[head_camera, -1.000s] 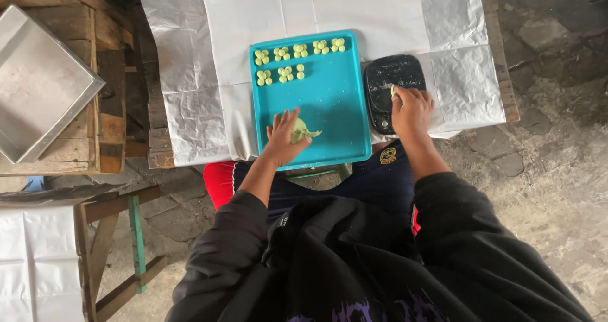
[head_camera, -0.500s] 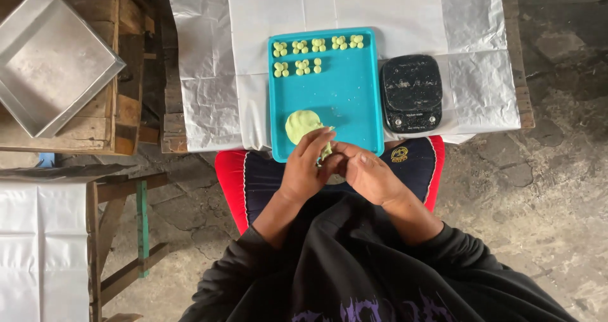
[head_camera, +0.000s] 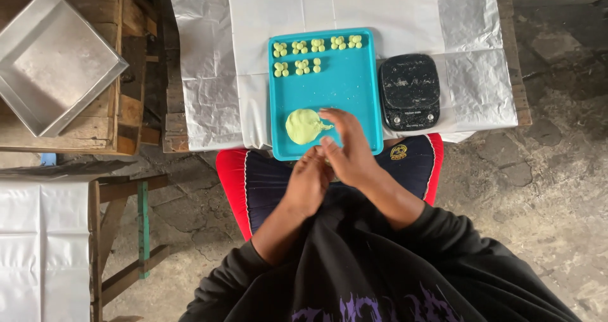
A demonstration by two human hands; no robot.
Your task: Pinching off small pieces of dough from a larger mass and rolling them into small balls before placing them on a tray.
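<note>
1. Both hands pressed together palm to palm, left hand (head_camera: 308, 181) under right hand (head_camera: 350, 150); can't tell what's between.
2. Dough lump (head_camera: 304, 126) at 11 o'clock from them, on teal tray (head_camera: 354, 88).
3. Black scale (head_camera: 410, 91) at 3 o'clock of tray.

A makeshift outdoor food-prep spot is showing here; rough wooden pallets (head_camera: 136, 75) are serving as a bench; white paper (head_camera: 304, 5) is covering it; cracked concrete floor (head_camera: 557, 170) is lying below; a black scale (head_camera: 410, 91) is sitting by a teal tray (head_camera: 354, 88).

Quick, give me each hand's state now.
Left hand: pressed against right hand; held thing cannot be told.
Right hand: fingers extended, over left; contents hidden.
</note>
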